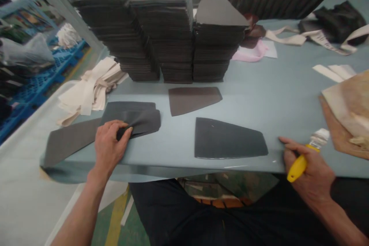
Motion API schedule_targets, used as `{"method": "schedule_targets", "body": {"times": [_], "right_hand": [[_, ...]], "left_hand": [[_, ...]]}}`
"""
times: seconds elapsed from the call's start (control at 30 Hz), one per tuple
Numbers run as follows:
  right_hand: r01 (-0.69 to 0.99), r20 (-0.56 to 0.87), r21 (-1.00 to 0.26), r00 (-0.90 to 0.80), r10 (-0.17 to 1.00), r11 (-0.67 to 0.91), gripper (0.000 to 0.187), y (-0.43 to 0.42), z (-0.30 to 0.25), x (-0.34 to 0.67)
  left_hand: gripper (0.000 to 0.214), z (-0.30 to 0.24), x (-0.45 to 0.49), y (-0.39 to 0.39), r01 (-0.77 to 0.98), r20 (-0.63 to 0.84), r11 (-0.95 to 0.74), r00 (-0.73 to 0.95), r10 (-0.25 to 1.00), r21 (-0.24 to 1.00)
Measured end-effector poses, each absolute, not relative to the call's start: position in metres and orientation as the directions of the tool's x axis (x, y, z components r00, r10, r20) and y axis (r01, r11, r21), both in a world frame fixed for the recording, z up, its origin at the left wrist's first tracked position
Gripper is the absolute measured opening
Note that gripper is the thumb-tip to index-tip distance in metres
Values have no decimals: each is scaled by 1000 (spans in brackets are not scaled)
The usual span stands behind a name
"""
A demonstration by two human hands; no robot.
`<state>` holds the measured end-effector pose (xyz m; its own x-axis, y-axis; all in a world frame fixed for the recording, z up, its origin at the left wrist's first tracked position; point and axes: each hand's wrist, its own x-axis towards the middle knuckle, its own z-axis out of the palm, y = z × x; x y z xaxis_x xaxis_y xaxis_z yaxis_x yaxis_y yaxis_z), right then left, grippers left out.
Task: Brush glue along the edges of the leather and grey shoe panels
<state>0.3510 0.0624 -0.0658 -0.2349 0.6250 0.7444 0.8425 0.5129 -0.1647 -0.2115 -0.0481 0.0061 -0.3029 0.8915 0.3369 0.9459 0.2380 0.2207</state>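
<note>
Right hand (313, 172) clasps a brush (297, 168), left hand (110, 144) pinches a panel (145, 120); a bag (29, 55) has unclear contents.

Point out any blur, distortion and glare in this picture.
Head view: blur softens the blue rack at left, while the yellow brush reads more clearly; head view: the leftmost dark stack leans outward, likely wide-angle distortion; head view: a thin bright line, perhaps glare, runs along the near edge of the dark panel between the hands.
</note>
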Motion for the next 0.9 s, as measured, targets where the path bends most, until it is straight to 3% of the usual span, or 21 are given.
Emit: {"method": "schedule_targets", "body": {"times": [0.17, 0.47, 0.9], "right_hand": [[866, 664, -204, -219, 715, 456, 13, 54, -62, 347], [837, 667, -215, -251, 701, 504, 15, 54, -61, 348], [824, 648, -268, -229, 726, 499, 11, 53, -60, 346]], "left_hand": [[36, 3, -206, -46, 913, 379, 253, -368, 849, 320], [41, 9, -199, -42, 889, 394, 252, -404, 826, 383], [41, 22, -215, -37, 964, 228, 222, -251, 941, 147]]}}
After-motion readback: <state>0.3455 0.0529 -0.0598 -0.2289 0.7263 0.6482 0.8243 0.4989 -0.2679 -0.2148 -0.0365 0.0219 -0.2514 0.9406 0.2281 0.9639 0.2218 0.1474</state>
